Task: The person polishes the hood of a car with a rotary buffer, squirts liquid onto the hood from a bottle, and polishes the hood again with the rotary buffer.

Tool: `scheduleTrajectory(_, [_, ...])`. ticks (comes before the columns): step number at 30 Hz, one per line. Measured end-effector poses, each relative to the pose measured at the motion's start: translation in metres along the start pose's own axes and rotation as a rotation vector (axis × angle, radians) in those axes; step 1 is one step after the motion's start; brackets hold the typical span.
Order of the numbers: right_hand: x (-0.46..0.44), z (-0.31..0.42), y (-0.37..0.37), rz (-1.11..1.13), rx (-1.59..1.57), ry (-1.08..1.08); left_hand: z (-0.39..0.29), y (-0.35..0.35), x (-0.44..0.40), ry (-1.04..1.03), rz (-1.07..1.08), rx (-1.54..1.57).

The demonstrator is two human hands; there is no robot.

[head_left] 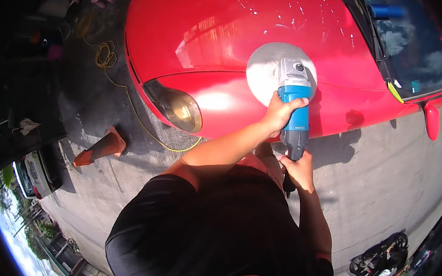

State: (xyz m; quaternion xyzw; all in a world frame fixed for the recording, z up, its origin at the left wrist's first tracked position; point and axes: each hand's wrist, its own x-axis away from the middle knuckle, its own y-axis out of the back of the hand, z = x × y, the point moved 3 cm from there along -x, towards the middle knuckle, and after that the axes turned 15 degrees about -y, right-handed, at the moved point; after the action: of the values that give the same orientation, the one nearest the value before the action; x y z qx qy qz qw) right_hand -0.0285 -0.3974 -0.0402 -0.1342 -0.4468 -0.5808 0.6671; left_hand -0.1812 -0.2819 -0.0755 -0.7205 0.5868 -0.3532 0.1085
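A blue polisher (pixel 299 110) with a silver gear head lies over the red car's front fender and hood edge. Its round white pad (pixel 260 71) rests against the paint or just over it; I cannot tell which. My left hand (pixel 282 113) is wrapped round the blue body, just behind the head. Farther back, my right hand (pixel 299 170) grips the dark rear handle, close to my body. White specks dot the red hood (pixel 213 30) beyond the pad. Left of the polisher is the car's headlight (pixel 179 107).
A yellow cord (pixel 131 98) runs over the ground at the car's front. An orange traffic cone (pixel 102 147) lies on its side at left. The windshield (pixel 417 49) and red side mirror (pixel 431 121) are at right. A motorcycle (pixel 379 257) and a person stand at lower right.
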Motion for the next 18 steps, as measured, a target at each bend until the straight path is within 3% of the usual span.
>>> scheduleTrajectory(2, [-0.009, -0.001, -0.025, -0.043, 0.086, 0.126, -0.012, 0.025, 0.002, -0.017, -0.053, 0.003])
scheduleTrajectory(10, [-0.025, 0.03, -0.111, 0.21, 0.038, -0.06, -0.057, 0.126, 0.005, -0.105, -0.132, -0.148])
scheduleTrajectory(12, [-0.032, 0.036, -0.132, 0.261, 0.073, 0.067, -0.065, 0.155, 0.006, -0.117, -0.256, -0.081])
scheduleTrajectory(14, [-0.035, 0.047, -0.157, 0.239, 0.11, 0.273, -0.064, 0.2, 0.002, -0.095, -0.226, -0.023])
scheduleTrajectory(18, [-0.04, 0.087, -0.207, 0.271, 0.523, 0.124, -0.087, 0.277, 0.006, 0.049, -0.258, 0.12])
